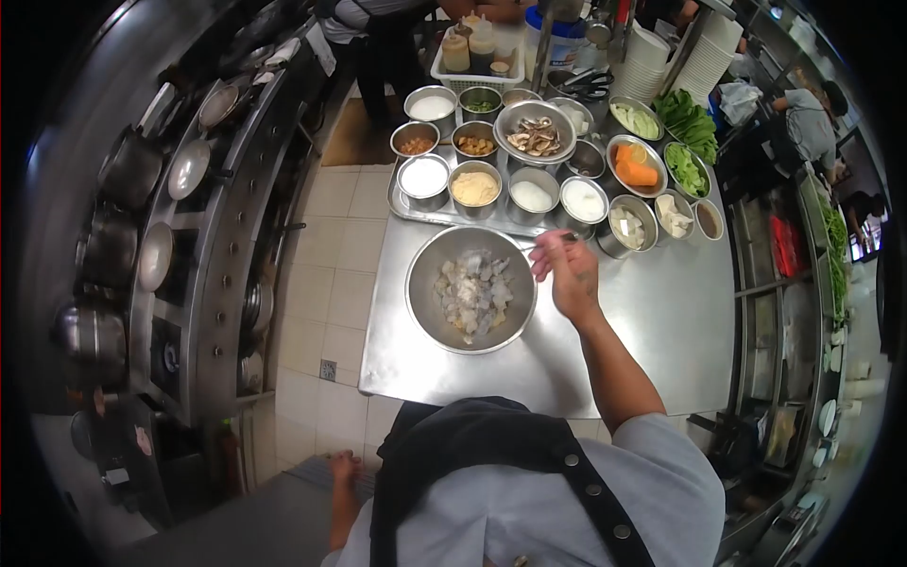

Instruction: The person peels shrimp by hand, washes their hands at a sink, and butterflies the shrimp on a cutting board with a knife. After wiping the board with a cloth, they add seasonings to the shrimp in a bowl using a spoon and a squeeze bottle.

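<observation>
A steel mixing bowl [420, 317] stands on the steel table, holding raw peeled shrimp [475, 293] with white powder over the middle of them. My right hand [570, 279] is above the bowl's right rim, its fingers closed on a thin metal spoon [527, 248], mostly hidden by the hand. Down at the lower left, away from the table, my left hand [346, 467] hangs by my side with loosely curled fingers and nothing visible in it.
Behind the bowl, a tray [402, 203] carries steel tubs of white and yellowish powders [475, 189]. Sliced mushrooms [534, 137], carrot [635, 168] and leafy greens [685, 123] sit farther back. A stove with pans [189, 170] lines the left. Other people work at the far side.
</observation>
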A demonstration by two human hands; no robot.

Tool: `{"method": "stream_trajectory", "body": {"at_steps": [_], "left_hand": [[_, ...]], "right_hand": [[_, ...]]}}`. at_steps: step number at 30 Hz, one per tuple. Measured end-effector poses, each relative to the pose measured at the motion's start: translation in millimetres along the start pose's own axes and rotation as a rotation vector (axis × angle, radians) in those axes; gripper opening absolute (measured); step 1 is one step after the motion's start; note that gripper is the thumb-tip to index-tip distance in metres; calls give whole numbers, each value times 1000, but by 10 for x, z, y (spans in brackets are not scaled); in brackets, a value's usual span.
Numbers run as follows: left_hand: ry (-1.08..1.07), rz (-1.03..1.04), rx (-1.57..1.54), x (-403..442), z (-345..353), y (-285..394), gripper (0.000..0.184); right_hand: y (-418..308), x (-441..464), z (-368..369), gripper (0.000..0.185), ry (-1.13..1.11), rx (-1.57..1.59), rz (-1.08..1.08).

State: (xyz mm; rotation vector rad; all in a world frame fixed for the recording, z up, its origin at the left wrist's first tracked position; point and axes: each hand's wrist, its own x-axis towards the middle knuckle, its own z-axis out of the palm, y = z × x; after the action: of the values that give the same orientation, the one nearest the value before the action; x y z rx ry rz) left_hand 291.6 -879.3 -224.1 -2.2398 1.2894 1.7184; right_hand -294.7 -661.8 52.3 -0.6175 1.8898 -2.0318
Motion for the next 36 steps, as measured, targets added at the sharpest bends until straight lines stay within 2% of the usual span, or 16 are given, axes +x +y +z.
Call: {"method": "stream_trajectory", "body": {"at_steps": [2, 5, 11, 13, 15, 17, 19, 21, 22, 24, 29, 31, 32, 33, 35, 36], "left_hand": [[-24, 25, 49, 25, -57, -87, 21], [-109, 199, 238, 131, -132, -155, 20], [-144, 221, 391, 659, -385, 3, 19], [-123, 148, 296, 884, -520, 223, 19], [-124, 103, 129, 918, -733, 577, 18], [-88, 110, 76, 1212, -1071, 720, 21], [-51, 65, -25, 1464, -1515, 824, 26], [-81, 23, -149, 1860, -2049, 726, 22], [-16, 3, -130, 1986, -2228, 682, 25], [-27, 5, -170, 2253, -2573, 698, 23], [-235, 105, -112, 2557, -2547, 719, 43], [-428, 207, -167, 2738, -2557, 842, 51], [-207, 58, 75, 2912, -2291, 1091, 38], [-204, 73, 91, 3040, -2190, 1287, 38], [-268, 1031, 1256, 3286, -1998, 1686, 34], [-254, 1037, 1263, 3406, -1951, 1887, 34]], "right_hand": [[-48, -70, 24, 26, -85, -103, 29], [-139, -23, 21, 24, 175, -138, -261], [-281, 601, 5, 24, 560, -502, -344], [0, 871, -52, 22, 546, -770, -289], [630, 1141, -392, 35, 332, -1439, -372], [1063, 1300, -753, 48, 197, -1757, -91], [744, 1181, -417, 62, 724, -1001, 176], [459, 1086, -24, 66, 1069, -1117, 258], [303, 1064, 158, 66, 1079, -1103, 259], [107, 934, 456, 62, 1040, -1051, -91], [-182, 1241, 1180, 57, 843, -775, -190], [-402, 1412, 1533, 63, 774, -796, -84], [-374, 1562, 1646, 66, 787, -828, -136], [-303, 1736, 1738, 69, 789, -858, -188], [-190, 2137, 1866, 72, 752, -859, -156], [-133, 2370, 1933, 76, 700, -868, -134]]}}
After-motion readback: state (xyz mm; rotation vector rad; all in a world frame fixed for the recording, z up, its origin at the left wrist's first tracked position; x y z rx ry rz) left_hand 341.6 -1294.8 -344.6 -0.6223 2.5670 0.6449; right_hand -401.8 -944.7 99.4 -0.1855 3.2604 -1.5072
